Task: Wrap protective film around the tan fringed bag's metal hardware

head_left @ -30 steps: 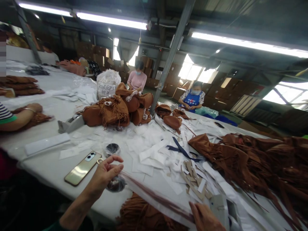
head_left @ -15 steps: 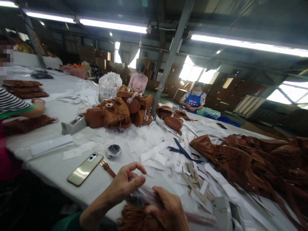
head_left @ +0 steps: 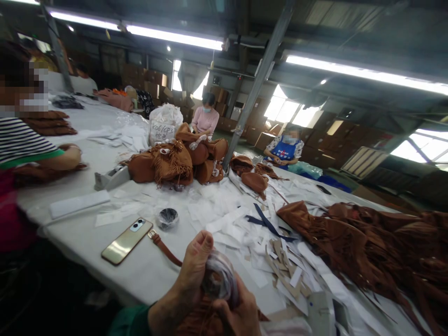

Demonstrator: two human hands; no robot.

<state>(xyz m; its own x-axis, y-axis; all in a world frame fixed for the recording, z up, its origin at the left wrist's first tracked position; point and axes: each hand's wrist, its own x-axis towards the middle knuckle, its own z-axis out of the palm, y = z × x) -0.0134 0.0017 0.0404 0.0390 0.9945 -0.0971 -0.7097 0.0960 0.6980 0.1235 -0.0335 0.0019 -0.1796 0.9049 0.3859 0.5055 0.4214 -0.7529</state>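
Observation:
Both my hands are closed around a coil of plastic-wrapped strap (head_left: 221, 276), which is blurred. My left hand (head_left: 191, 270) grips its left side, thumb upright. My right hand (head_left: 241, 310) curls around its lower right edge. Below them lies a brown fringed bag (head_left: 198, 322), mostly hidden by my hands and cut off by the frame. A brown strap with a gold buckle (head_left: 164, 249) runs from near the phone toward my left wrist. A small dark roll in clear plastic (head_left: 167, 218) lies beyond my hands.
A gold phone (head_left: 126, 241) lies on the white table. Brown bags (head_left: 161, 163) are heaped by a slanted metal post (head_left: 257, 84). Paper scraps (head_left: 241, 228), blue strips (head_left: 264, 221) and a brown bag pile (head_left: 367, 242) spread rightward. Co-workers sit left and across; a tape dispenser (head_left: 322, 308) stands nearby.
The plastic-wrapped length stretched between my hands is now a round coil. My left fingers, raised and curved before, have closed on it. The view has shifted slightly left.

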